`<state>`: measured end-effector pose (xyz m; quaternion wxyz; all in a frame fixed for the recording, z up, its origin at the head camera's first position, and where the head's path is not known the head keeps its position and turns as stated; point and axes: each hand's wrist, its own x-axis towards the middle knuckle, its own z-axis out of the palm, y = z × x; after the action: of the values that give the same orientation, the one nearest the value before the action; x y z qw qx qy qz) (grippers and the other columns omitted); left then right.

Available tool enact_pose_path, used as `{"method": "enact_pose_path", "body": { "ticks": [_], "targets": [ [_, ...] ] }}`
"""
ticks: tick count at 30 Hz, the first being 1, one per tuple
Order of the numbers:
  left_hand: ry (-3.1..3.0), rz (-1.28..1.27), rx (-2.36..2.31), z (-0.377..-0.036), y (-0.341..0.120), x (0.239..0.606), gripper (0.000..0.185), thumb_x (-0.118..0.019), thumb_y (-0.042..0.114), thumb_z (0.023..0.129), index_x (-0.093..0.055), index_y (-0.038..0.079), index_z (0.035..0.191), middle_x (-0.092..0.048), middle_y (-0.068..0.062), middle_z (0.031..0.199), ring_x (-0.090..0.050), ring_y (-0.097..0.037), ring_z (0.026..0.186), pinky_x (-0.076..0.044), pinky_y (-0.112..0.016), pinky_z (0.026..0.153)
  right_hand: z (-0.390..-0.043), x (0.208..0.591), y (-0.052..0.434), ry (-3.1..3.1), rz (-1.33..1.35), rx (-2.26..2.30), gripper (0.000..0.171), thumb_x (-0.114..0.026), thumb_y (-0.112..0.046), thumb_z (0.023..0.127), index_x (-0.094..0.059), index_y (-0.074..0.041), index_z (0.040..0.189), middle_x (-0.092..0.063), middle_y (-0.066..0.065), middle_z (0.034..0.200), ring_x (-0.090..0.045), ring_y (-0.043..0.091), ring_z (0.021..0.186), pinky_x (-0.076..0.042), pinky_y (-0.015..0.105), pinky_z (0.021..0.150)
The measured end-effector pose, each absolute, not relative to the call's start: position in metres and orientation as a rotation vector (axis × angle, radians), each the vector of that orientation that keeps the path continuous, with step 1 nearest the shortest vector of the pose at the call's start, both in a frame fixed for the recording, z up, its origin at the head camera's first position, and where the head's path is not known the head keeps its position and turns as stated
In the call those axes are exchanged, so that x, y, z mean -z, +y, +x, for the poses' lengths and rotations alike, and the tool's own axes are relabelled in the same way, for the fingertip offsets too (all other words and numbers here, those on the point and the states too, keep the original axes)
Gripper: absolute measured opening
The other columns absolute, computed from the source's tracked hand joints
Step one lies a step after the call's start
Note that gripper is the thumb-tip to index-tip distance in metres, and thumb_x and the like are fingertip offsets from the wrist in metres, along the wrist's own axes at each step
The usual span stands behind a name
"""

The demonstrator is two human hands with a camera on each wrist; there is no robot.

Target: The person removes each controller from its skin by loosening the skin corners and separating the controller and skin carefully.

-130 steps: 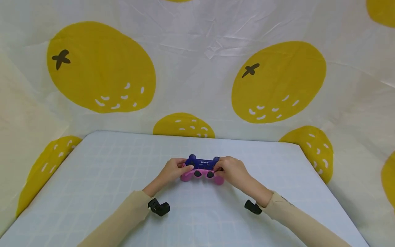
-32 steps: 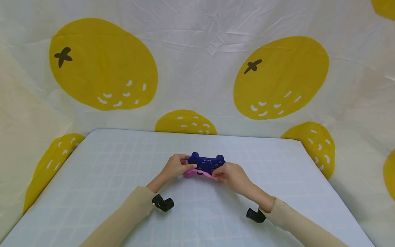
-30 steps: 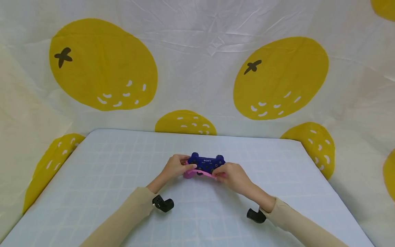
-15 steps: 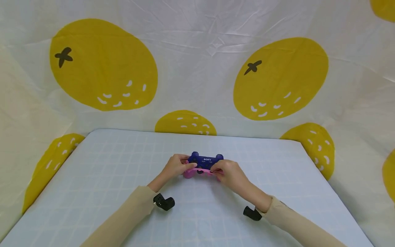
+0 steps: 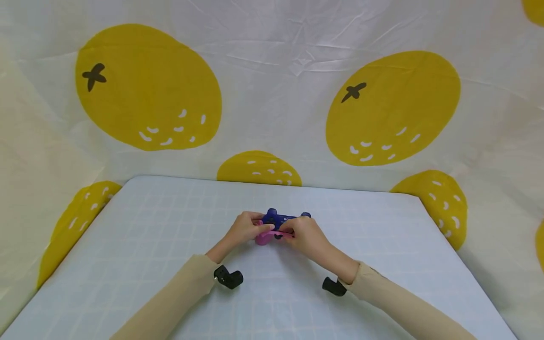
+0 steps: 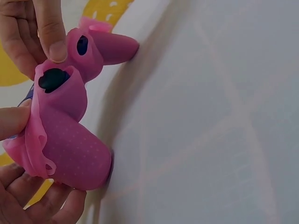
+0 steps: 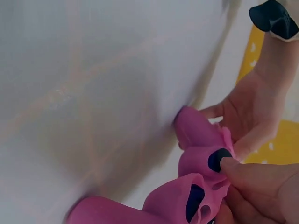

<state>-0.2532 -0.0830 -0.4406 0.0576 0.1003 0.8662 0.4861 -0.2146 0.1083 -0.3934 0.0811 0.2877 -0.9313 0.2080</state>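
Note:
A dark blue game controller (image 5: 281, 218) stands on the pale checked table (image 5: 148, 236), partly wrapped in a pink silicone cover (image 5: 264, 237). My left hand (image 5: 254, 229) grips the controller's left side, its fingers (image 6: 32, 205) curled under the pink-covered handle (image 6: 70, 154) and its thumb (image 6: 11, 122) on the cover's edge. My right hand (image 5: 294, 232) pinches the pink cover near the middle; its fingertips (image 6: 51, 42) press the cover beside a black stick (image 6: 52, 79). In the right wrist view the same cover (image 7: 201, 154) bunches up under my right fingers (image 7: 261, 179).
A white cloth backdrop with large yellow fruit prints (image 5: 148, 89) closes the table in at the back and both sides. Black wrist cameras (image 5: 228, 277) (image 5: 334, 286) hang under my beige sleeves (image 5: 178, 293). The table's rounded far corners lie at left and right.
My right hand has slid left from the controller's right handle toward its middle, pulling the pink cover with it. The left hand has kept its grip.

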Motion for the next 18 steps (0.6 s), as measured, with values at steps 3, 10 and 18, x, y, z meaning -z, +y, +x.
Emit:
{"method": "enact_pose_path", "body": {
  "ticks": [3,10,18],
  "targets": [
    [2.625,0.307,-1.473,-0.2541,-0.0833,0.4408,0.041,-0.074,0.031,0.084,-0.069,0.002,0.112,-0.072,-0.010,0.102,-0.062,-0.017,0.084,-0.055,-0.029,0.072,-0.2177,0.3922,0.1071,-2.805,0.851,-0.633,0.005,-0.078,-0.009,0.079,-0.076,-0.008,0.083,-0.073,0.001,0.076,-0.061,0.006,0.064,-0.053,0.019,0.062],
    [2.616,0.283,-1.493,-0.2544,-0.0838,0.4409,0.041,-0.074,0.030,0.084,-0.069,0.002,0.113,-0.072,-0.010,0.103,-0.061,-0.016,0.081,-0.055,-0.027,0.070,-0.2231,0.3893,0.1032,-2.857,0.808,-0.751,0.005,-0.071,-0.003,0.080,-0.073,-0.006,0.076,-0.068,0.001,0.067,-0.052,0.004,0.056,-0.044,0.016,0.053],
    [2.615,0.288,-1.481,-0.2526,-0.0816,0.4376,0.039,-0.075,0.029,0.083,-0.070,0.003,0.112,-0.072,-0.008,0.099,-0.059,-0.016,0.077,-0.052,-0.025,0.067,-0.2239,0.3885,0.1042,-2.954,0.703,-0.905,0.006,-0.069,-0.002,0.082,-0.070,-0.007,0.077,-0.067,0.003,0.069,-0.051,0.008,0.058,-0.043,0.019,0.053]
  ]
}}
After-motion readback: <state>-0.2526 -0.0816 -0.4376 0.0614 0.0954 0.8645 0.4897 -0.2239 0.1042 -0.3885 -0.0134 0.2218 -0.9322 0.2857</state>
